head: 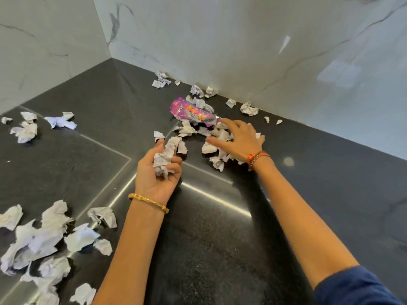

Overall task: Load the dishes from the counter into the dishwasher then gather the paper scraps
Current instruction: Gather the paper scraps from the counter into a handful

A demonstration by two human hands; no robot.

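Note:
Crumpled white paper scraps lie scattered over a black counter (pixel 209 238). My left hand (pixel 157 172), palm up, grips a wad of scraps (pixel 164 158) with curled fingers. My right hand (pixel 239 139) lies palm down with spread fingers on a pile of scraps (pixel 217 161) near the back wall. A torn pink and purple wrapper (pixel 190 112) lies just beyond its fingertips. More scraps sit in a big cluster at the front left (pixel 44 243), a group at the far left (pixel 26 128), and along the wall (pixel 248 108).
White marble wall panels (pixel 264 51) meet in a corner behind the counter. Thin seam lines (pixel 105 146) cross the counter's left side. No dishes or dishwasher are in view.

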